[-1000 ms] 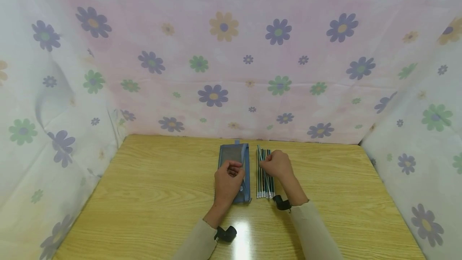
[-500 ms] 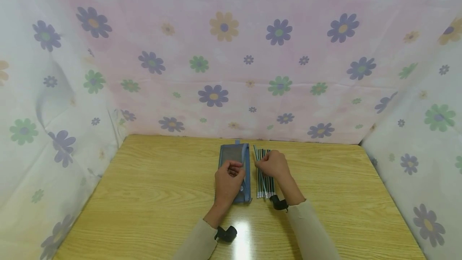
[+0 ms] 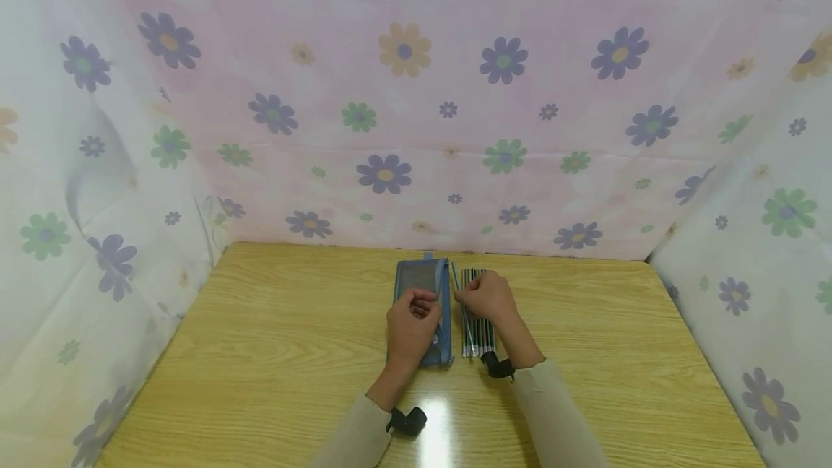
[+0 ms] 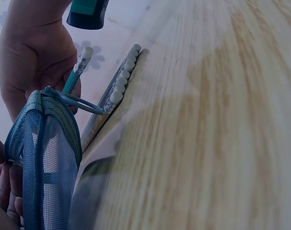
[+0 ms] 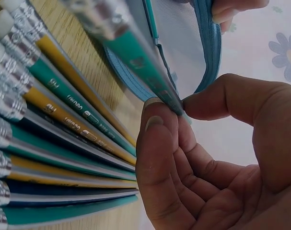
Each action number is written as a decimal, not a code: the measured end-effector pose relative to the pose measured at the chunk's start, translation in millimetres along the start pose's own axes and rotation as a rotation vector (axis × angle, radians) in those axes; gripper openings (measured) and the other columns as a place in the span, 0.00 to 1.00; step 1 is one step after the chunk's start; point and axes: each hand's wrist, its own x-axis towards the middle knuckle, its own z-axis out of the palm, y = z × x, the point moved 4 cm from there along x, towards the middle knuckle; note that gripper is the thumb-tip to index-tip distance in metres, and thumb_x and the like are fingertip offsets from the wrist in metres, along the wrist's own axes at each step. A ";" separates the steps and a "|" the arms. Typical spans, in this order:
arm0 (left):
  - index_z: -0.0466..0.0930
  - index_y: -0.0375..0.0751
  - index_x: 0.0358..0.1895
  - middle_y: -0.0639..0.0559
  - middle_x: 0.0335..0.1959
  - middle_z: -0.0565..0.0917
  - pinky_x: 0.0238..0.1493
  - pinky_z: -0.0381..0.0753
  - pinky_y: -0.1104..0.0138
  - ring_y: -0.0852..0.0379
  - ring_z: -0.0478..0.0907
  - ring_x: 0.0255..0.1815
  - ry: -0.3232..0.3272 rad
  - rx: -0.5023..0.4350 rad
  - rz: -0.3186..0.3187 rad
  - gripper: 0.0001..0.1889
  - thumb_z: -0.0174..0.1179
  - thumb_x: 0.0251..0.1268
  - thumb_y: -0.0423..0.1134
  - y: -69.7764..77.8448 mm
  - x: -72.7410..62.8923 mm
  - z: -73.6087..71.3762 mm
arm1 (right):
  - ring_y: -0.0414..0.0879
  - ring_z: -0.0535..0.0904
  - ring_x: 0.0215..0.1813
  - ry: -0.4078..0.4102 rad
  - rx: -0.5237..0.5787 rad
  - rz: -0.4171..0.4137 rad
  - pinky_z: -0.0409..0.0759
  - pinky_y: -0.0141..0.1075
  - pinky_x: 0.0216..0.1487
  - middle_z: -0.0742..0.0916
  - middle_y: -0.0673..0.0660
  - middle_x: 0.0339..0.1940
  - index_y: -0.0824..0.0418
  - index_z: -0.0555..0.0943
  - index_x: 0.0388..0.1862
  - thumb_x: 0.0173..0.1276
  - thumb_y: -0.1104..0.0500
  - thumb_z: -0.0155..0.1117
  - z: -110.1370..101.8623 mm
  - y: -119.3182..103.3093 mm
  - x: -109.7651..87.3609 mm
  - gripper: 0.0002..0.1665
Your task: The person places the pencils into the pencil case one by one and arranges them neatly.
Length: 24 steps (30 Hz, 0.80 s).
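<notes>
A blue mesh pencil case [image 3: 416, 276] lies on the table, its zipped mouth held apart in the right wrist view. My left hand [image 3: 411, 327] pinches the upper edge of the case between thumb and fingers. Between thumb and fingertips, my right hand [image 3: 490, 298] grips a green pencil [image 5: 135, 60] with a white eraser, tilted beside the opening. Under and beside that hand, several green, yellow and dark blue pencils [image 5: 78, 112] lie side by side, eraser ends towards me. A thin teal strip [image 5: 151, 19] shows at the case's mouth; what it is I cannot tell.
The wooden table [image 3: 279, 323] carries the case and pencils near its far edge. Flowered cloth [image 3: 403, 114] hangs behind and on both sides. Each wrist wears a black camera mount, such as the left mount [image 3: 408, 421].
My right hand has moved left with the pencil, from over the row towards the pencil case. The pencil now leans the same way, closer to the case's edge. My left hand has stayed put.
</notes>
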 end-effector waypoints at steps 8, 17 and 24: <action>0.87 0.43 0.41 0.52 0.29 0.86 0.32 0.83 0.69 0.58 0.83 0.28 0.002 -0.005 -0.003 0.07 0.67 0.64 0.28 1.0 0.9 0.6 | 0.46 0.82 0.18 0.004 0.009 -0.022 0.83 0.40 0.27 0.84 0.51 0.12 0.63 0.88 0.19 0.69 0.59 0.72 1.5 -3.6 2.5 0.18; 0.87 0.42 0.40 0.53 0.29 0.86 0.32 0.84 0.67 0.59 0.83 0.28 0.011 0.010 0.010 0.05 0.67 0.65 0.29 1.5 1.0 0.9 | 0.47 0.85 0.19 0.001 0.070 -0.031 0.87 0.44 0.32 0.86 0.53 0.14 0.64 0.87 0.18 0.68 0.60 0.71 3.9 -3.2 5.4 0.18; 0.87 0.41 0.41 0.53 0.30 0.86 0.32 0.84 0.68 0.59 0.83 0.28 0.012 0.012 0.014 0.05 0.67 0.65 0.29 1.7 2.0 1.2 | 0.49 0.86 0.20 -0.016 0.104 -0.021 0.86 0.42 0.29 0.87 0.54 0.14 0.63 0.86 0.17 0.67 0.60 0.69 7.6 -3.2 7.5 0.17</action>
